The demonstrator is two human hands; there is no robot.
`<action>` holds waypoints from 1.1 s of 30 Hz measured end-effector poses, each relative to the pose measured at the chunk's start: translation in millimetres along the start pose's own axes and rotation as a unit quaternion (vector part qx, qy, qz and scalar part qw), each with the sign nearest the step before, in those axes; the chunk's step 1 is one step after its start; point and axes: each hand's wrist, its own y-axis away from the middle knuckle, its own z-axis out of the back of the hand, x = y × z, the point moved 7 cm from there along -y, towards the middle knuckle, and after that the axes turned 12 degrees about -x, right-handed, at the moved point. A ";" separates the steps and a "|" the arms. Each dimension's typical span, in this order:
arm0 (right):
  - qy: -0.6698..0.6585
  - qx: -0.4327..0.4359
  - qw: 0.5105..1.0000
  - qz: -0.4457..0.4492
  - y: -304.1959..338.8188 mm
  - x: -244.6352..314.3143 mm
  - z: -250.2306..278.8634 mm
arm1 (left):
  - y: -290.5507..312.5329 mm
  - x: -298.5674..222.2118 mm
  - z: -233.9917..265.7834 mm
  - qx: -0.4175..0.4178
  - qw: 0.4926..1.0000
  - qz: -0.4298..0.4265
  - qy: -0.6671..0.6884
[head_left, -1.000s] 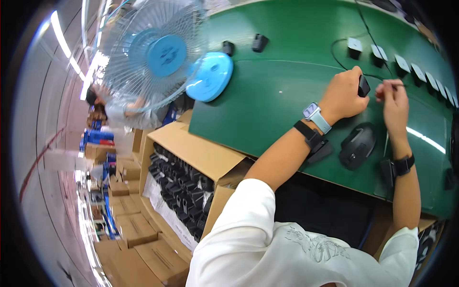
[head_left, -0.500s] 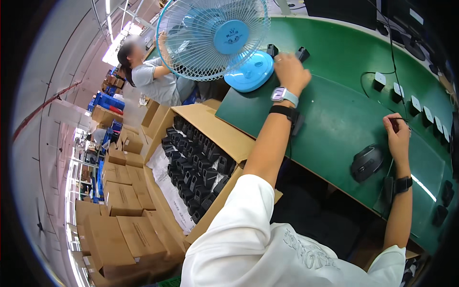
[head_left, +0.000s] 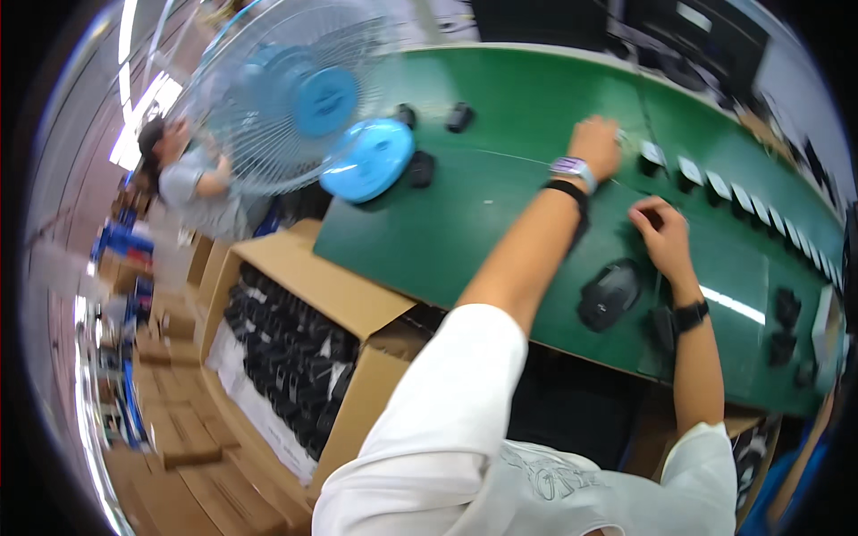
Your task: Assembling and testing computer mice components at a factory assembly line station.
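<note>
My left hand [head_left: 597, 147] reaches over the green table beside the near end of a row of black blocks with white tops [head_left: 651, 157]. Motion blurs its fingers, so what they touch is unclear. Closer to me, my right hand [head_left: 663, 234] hovers with thumb and fingers curled together; anything in them is too small or hidden to make out. A black computer mouse [head_left: 609, 293] lies on the table left of my right wrist. At left, one black block [head_left: 422, 168] sits by the fan's blue base [head_left: 371, 161], and another black block [head_left: 459, 117] lies farther back.
A blue fan [head_left: 295, 98] stands at the table's left end. Below it, an open carton [head_left: 304, 259] holds many black devices. Brown cartons [head_left: 183, 429] are stacked at left. Monitors [head_left: 697, 36] line the back. A seated person [head_left: 192, 174] is at far left; another person's arm [head_left: 809, 456] shows at lower right.
My left hand has left the fan base and moved right to the row of blocks. A black block now shows beside the base. The view has shifted right.
</note>
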 end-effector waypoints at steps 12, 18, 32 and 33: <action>-0.085 -0.008 0.995 -0.061 -10.9 -76.5 43.3 | 121.8 12.5 58.2 -0.111 0.702 0.410 0.571; -0.088 0.028 0.991 -0.093 -19.4 -72.8 25.5 | 128.1 2.9 96.7 -0.137 0.731 0.299 0.598; -0.081 0.001 0.997 -0.015 -19.7 16.9 3.5 | 72.7 -56.2 71.9 0.004 0.899 0.016 0.438; -0.062 -0.018 0.998 -0.026 -20.5 14.9 8.8 | 71.3 -62.3 66.3 0.038 0.881 0.055 0.468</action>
